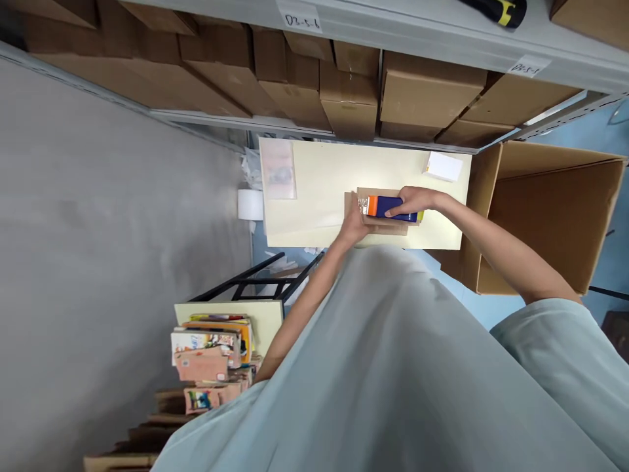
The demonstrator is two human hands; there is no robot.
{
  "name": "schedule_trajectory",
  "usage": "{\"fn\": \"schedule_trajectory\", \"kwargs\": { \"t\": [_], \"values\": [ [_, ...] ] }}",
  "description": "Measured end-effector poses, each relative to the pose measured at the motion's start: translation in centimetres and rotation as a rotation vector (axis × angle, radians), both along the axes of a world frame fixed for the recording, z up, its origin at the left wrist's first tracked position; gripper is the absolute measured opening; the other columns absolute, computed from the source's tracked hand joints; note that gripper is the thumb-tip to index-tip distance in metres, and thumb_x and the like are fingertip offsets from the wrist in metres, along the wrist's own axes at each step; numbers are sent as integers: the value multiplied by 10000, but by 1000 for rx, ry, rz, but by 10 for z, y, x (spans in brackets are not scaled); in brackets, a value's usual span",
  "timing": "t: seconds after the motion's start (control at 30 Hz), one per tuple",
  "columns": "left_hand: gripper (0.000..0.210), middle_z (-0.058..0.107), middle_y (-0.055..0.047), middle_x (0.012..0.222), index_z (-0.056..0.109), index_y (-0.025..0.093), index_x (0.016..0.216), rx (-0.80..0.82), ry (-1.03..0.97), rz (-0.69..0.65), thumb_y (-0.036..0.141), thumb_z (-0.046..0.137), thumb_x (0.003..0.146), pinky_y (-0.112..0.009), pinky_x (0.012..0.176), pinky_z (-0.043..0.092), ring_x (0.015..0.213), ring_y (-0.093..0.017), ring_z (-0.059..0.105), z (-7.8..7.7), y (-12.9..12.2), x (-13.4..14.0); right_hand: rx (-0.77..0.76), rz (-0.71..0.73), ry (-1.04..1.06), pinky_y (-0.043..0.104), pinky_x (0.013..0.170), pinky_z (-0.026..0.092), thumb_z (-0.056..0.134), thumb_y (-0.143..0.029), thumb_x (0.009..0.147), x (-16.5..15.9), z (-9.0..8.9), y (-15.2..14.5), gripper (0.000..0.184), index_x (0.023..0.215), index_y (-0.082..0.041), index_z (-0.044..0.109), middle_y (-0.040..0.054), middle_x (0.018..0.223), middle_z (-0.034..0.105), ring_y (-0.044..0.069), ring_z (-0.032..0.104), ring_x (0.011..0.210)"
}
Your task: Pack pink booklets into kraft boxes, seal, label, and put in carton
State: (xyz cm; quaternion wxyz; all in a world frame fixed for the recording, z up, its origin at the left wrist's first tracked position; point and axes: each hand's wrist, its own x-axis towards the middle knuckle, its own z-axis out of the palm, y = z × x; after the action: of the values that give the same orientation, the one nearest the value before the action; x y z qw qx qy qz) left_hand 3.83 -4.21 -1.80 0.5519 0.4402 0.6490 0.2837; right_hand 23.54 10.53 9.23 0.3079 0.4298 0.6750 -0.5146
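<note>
My right hand (415, 198) is wrapped round a dark blue box with an orange band (372, 206) near its left end. The blue box lies lengthwise over a piece of brown cardboard (383, 229), flat or folded; I cannot tell which. At the left end of that cardboard my left hand (354, 224) grips its edge, thumb pointing away from me. Something shiny and crinkled, like clear wrap (363, 205), shows between the left thumb and the blue box. A bit of yellow-green (420, 216) pokes out beyond the right end of the blue box.
A pale table (334, 170) carries a white box (443, 166) and a pinkish sheet (279, 172). Brown cartons (432, 92) fill the shelf above. To the right stands a large open carton (550, 223); at lower left, stacked books (211, 347). A white roll (250, 204) sits left.
</note>
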Motion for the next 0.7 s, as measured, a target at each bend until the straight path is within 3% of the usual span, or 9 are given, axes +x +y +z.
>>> {"fn": "schedule_trajectory", "kwargs": {
  "t": [0.1, 0.17, 0.33, 0.43, 0.7],
  "values": [
    [1339, 73, -291, 1868, 311, 132, 1748, -1, 186, -129, 528, 1033, 692, -596, 1381, 201, 1746, -484, 30, 5, 17, 1, 8, 39, 27, 331, 727, 498, 835, -802, 799, 2, -6, 7, 667, 952, -156, 772, 93, 850, 731, 261, 685, 840],
    [1253, 58, -299, 1866, 325, 76, 1736, 37, 304, -175, 628, 944, 797, -628, 1380, 151, 1742, -489, -64, 10, 26, 4, 17, 67, 23, 330, 740, 514, 830, -745, 847, 1, -7, 10, 624, 1012, -145, 780, 102, 870, 744, 269, 704, 859],
    [1370, 4, -292, 1871, 178, 39, 1785, 15, 569, -386, 633, 919, 798, -698, 1388, 16, 1742, -493, -77, 10, 34, 10, 44, 98, 8, 306, 767, 546, 814, -594, 918, 2, 0, 9, 499, 1177, -169, 778, 96, 966, 791, 268, 752, 930],
    [1349, -67, -300, 1864, 56, 12, 1793, -7, 696, -507, 632, 834, 883, -695, 1386, -11, 1742, -490, -75, 4, 31, 9, 53, 121, 28, 314, 801, 556, 838, -545, 905, 14, 7, 9, 487, 1222, -182, 773, 98, 1042, 817, 278, 768, 982],
    [1444, -70, -330, 1853, 11, 1, 1792, -36, 789, -541, 703, 838, 838, -707, 1384, 73, 1739, -510, -41, -2, 32, 12, -170, 41, 67, 330, 785, 563, 796, -612, 929, 109, 22, 23, 436, 1031, -188, 785, 67, 872, 820, 227, 771, 800]
  ]
}}
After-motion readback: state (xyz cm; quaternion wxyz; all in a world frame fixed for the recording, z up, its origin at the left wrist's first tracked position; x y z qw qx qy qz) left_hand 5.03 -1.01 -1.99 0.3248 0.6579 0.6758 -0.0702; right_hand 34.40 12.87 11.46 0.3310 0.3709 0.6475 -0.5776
